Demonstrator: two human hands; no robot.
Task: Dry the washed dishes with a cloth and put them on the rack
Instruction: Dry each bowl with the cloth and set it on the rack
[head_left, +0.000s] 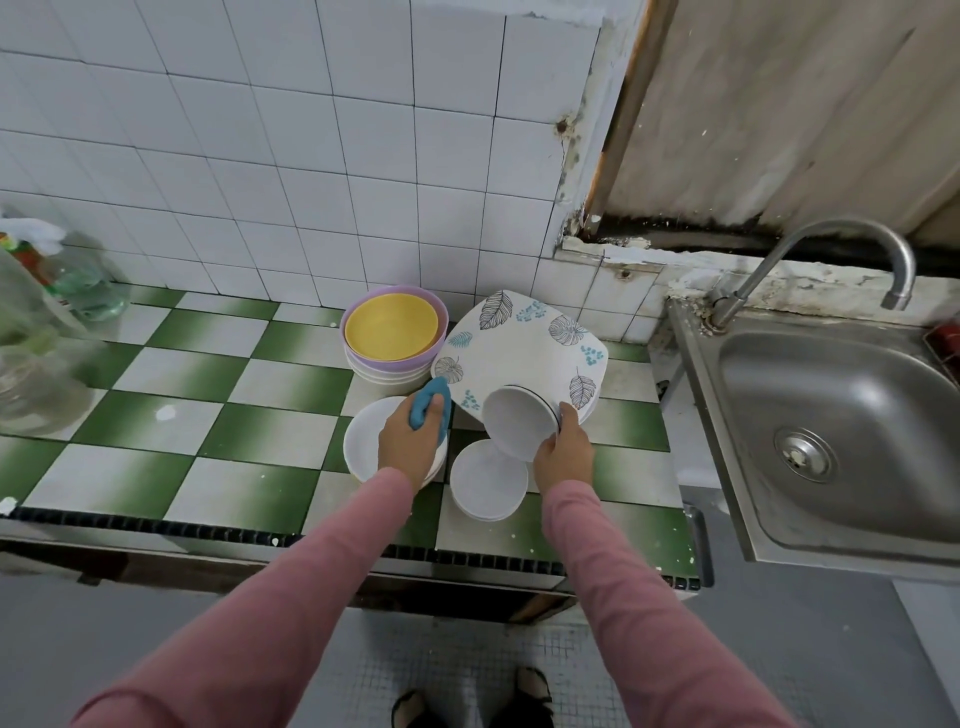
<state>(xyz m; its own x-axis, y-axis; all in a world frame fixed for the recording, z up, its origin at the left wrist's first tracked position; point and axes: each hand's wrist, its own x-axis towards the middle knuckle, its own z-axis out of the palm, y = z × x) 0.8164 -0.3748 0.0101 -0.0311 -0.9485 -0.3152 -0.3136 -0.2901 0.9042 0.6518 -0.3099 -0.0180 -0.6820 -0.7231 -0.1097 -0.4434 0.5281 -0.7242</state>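
Nearest you on the green-checked counter sits a stack of small white dishes. Your left hand has its fingers closed around a blue cloth above a white plate. Your right hand grips a tilted white bowl. Farther off lie a leaf-patterned plate and a yellow plate atop stacked bowls.

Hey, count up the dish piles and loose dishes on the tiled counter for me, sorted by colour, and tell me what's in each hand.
White stacks: 2, one under the left hand, one near the right hand
Yellow-and-lilac stack: 1
Leaf-print plate: 1
White bowl in right hand: 1
Blue cloth in left hand: 1
Total: 6
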